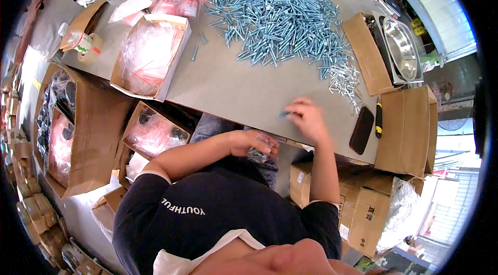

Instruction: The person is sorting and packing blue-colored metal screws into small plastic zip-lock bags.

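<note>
My left hand (249, 142) is closed on a small clear plastic bag (259, 156), held just off the table's near edge above my lap. Something inside the bag is too unclear to name. Over the near part of the table, my right hand (307, 120) is slightly blurred, its fingers pinched together. Bluish metal screws (282, 115) show at its fingertips; how many I cannot tell. A large heap of long bluish screws (282, 15) covers the far middle of the table. Beside its right lower end lies a smaller pile of short silvery pieces (344, 82).
Left of the heap stands a shallow carton (182, 41) of clear bags. Toward the right edge lie a dark phone (361, 130) and a black-and-yellow cutter (379, 118). A steel bowl (400, 46) sits beyond them. Cardboard boxes (98, 129) flank my seat.
</note>
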